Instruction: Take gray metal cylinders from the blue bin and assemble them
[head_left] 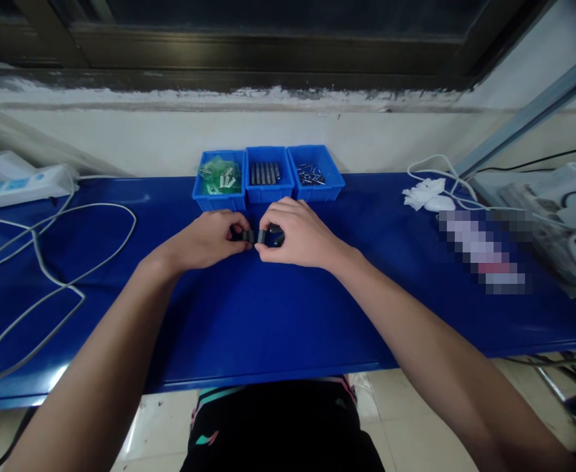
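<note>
My left hand [209, 239] is closed in a pinch on a small dark block-like piece [249, 236], held just above or on the blue table. Facing it, my right hand [300, 235] pinches another small dark grey piece [261, 236] between thumb and fingers. The two pieces are side by side with a narrow gap between them. Their exact kind is too small to make out. Right behind my hands stand three blue bins. The left bin [220, 202] holds a green plastic bag and silver cylinders, the middle bin [268, 193] a row of dark grey bars, the right bin [318, 194] small metal pins.
White cables [61, 286] loop over the left of the blue table [278, 314], near a power strip [25, 187]. Crumpled white tissue [422, 194], a blurred-out item [479, 246] and more cables lie at the right. A wall and window frame rise behind.
</note>
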{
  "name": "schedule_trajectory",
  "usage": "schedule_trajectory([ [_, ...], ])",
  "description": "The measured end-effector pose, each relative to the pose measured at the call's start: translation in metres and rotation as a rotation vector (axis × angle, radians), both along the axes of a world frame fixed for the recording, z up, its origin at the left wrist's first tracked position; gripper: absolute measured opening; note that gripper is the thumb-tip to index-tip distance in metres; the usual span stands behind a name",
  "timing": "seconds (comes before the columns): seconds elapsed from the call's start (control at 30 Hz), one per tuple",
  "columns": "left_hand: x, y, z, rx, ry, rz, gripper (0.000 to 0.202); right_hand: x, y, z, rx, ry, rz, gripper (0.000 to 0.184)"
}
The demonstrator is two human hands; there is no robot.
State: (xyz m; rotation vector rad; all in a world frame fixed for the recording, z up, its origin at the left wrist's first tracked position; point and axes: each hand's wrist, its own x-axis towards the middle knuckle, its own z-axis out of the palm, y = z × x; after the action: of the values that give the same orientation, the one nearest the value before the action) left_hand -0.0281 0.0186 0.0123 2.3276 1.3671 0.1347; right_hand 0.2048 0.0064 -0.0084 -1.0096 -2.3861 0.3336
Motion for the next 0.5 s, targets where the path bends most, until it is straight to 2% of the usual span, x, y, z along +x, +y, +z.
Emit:
schedule_trajectory([
  [0.5,-0.0008,0.001,-0.0015,0.016,0.015,0.0,0.036,0.0001,-0.0037,0.004,-0.002,0.014,0.002,0.02],
])
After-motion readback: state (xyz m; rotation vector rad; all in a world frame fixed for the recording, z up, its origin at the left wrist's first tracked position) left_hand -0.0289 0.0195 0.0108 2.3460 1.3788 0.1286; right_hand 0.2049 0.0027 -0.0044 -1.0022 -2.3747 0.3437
